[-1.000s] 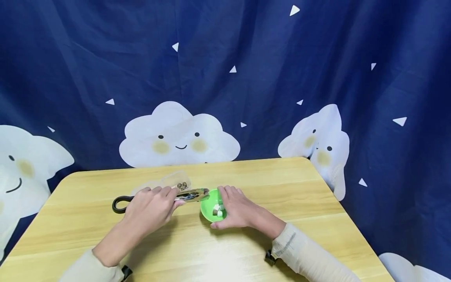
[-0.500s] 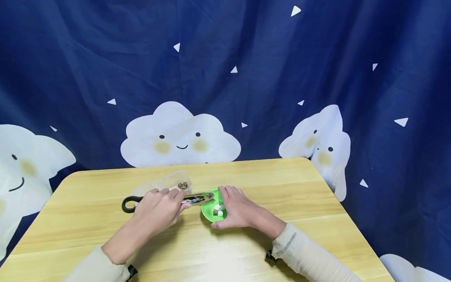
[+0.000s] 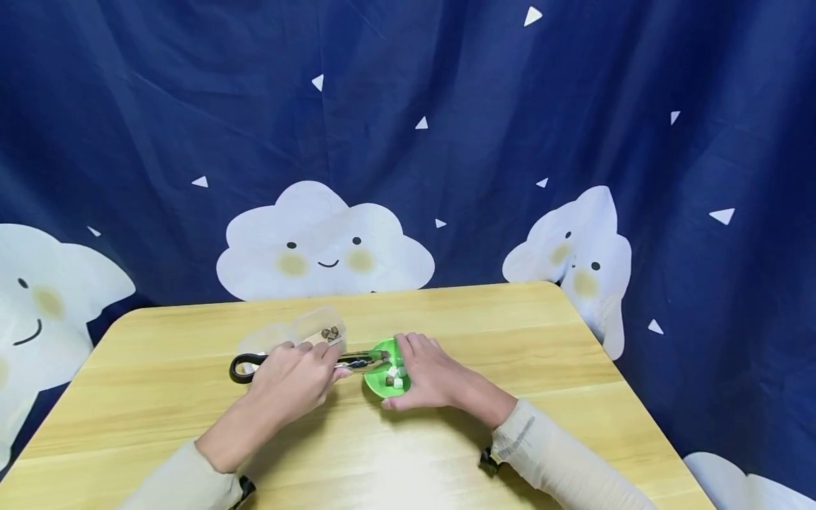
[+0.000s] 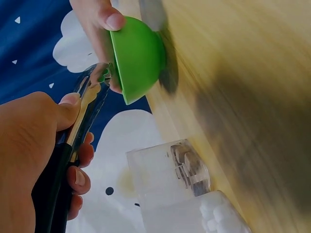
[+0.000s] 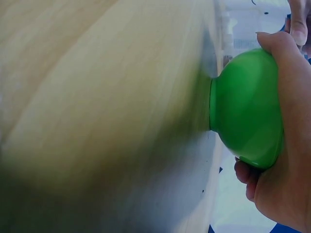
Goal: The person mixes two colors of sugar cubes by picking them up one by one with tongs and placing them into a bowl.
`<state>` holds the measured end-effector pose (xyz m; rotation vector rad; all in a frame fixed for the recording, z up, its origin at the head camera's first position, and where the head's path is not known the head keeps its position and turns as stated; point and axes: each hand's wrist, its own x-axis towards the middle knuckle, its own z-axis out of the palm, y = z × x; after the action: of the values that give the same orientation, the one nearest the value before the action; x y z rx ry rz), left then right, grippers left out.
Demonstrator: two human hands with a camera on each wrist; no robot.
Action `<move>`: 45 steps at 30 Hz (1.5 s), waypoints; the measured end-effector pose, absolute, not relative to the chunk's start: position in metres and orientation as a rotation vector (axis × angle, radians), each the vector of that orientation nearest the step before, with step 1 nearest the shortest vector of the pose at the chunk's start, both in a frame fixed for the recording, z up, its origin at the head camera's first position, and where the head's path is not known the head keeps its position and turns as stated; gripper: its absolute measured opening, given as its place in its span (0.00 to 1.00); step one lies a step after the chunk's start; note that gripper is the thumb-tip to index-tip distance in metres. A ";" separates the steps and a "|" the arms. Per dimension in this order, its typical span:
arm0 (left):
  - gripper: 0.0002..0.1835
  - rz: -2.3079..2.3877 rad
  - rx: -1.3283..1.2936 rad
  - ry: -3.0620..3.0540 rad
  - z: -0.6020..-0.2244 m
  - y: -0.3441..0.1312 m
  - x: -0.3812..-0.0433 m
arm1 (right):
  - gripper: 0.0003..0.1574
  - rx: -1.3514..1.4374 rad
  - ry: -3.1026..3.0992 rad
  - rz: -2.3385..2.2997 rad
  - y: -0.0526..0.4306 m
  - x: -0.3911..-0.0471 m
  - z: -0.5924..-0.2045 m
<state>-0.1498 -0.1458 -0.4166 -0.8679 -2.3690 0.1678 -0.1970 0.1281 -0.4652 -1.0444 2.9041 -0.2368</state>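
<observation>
My left hand [image 3: 290, 382] grips a pair of metal tongs [image 4: 86, 104] with black handles, its thumb along one arm and the fingers curled round the other side. The tongs' tips reach over the left rim of a small green bowl [image 3: 375, 386]; I cannot tell whether they pinch a cube. Several white and brown cubes [image 3: 398, 383] lie in the bowl. From the right side my right hand [image 3: 433, 375] holds the bowl, thumb at the near rim and fingers at the far rim. The bowl's foot is down at the wooden table in the right wrist view.
Behind my left hand stands a clear plastic container [image 3: 312, 322], partly hidden, with brown cubes [image 4: 187, 165] in one part and white ones [image 4: 216, 216] in another. The wooden table [image 3: 510, 326] runs back to a dark blue curtain [image 3: 382, 142] with clouds.
My left hand has moved a little right with the tongs, whose tips have gone from the bowl's left rim to farther over its inside. The right hand and bowl stay in place.
</observation>
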 end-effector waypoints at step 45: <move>0.22 0.218 -0.900 -2.420 -0.422 -0.128 -0.157 | 0.67 -1.049 2.921 -0.231 0.127 -0.197 -0.466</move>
<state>-0.1573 -0.1282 -0.4215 -0.9003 -2.4202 0.2183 -0.1972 0.1272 -0.4665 -1.0491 2.9208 -0.2308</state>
